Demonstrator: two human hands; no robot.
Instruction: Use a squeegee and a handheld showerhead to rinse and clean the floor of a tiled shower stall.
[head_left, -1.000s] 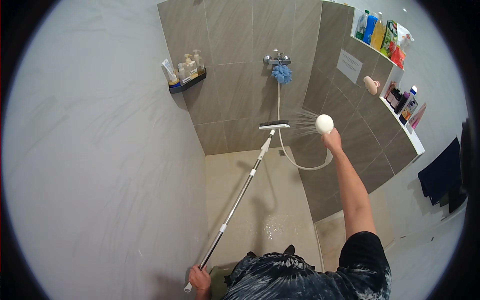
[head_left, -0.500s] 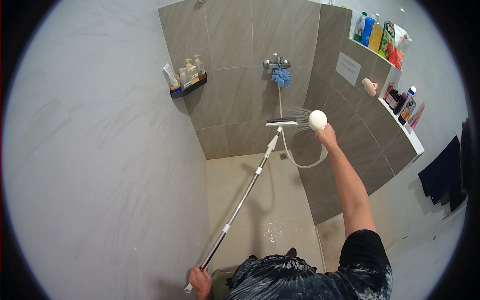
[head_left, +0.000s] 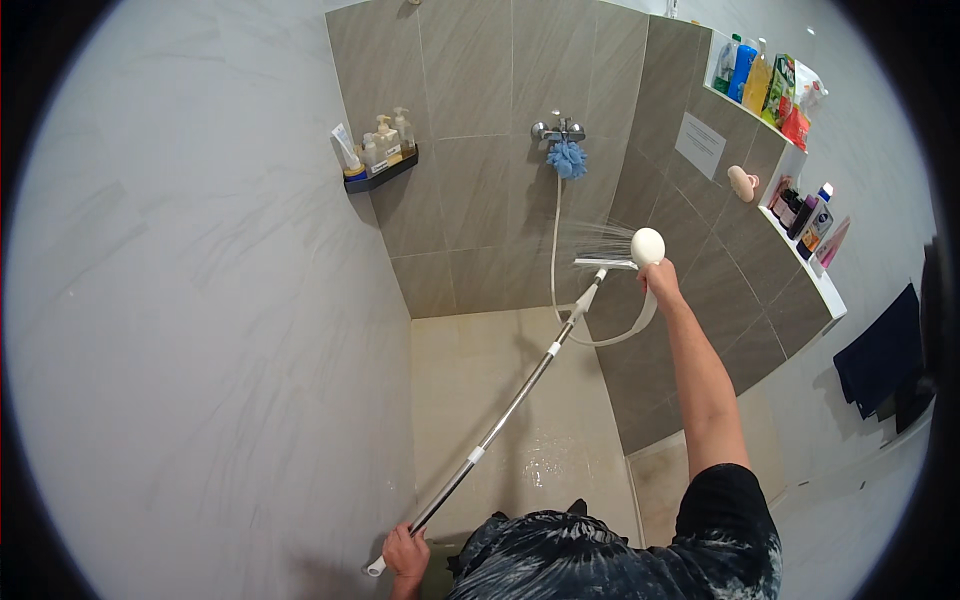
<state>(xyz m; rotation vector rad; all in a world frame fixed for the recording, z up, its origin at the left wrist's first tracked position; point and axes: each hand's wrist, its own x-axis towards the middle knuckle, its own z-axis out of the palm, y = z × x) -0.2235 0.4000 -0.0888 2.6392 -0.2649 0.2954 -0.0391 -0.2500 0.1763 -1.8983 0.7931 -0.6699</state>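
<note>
My left hand [head_left: 405, 552] is wrapped round the lower end of a long squeegee pole [head_left: 515, 405], which slants up and to the right. The white squeegee head [head_left: 605, 264] at its far end is close to the shower head. In my right hand [head_left: 659, 279], held out at arm's length, is a white shower head [head_left: 648, 246]. Thin jets of water leave it toward the left and the back wall. A pale shower hose [head_left: 556, 250] hangs from the chrome mixer tap [head_left: 557, 131] and loops low back to the right hand.
A black corner shelf [head_left: 382, 176] holds pump bottles at left. Below the tap hangs a blue bath puff [head_left: 567, 159]. Bottles and packs line the white ledges [head_left: 823, 290] of the right-hand partition. Water wets the beige floor [head_left: 455, 375]. Dark cloth [head_left: 877, 350] hangs far right.
The squeegee head has swung right along the back, nearer the shower head. My right hand and the shower head have shifted slightly right and down. Both hands keep their grip.
</note>
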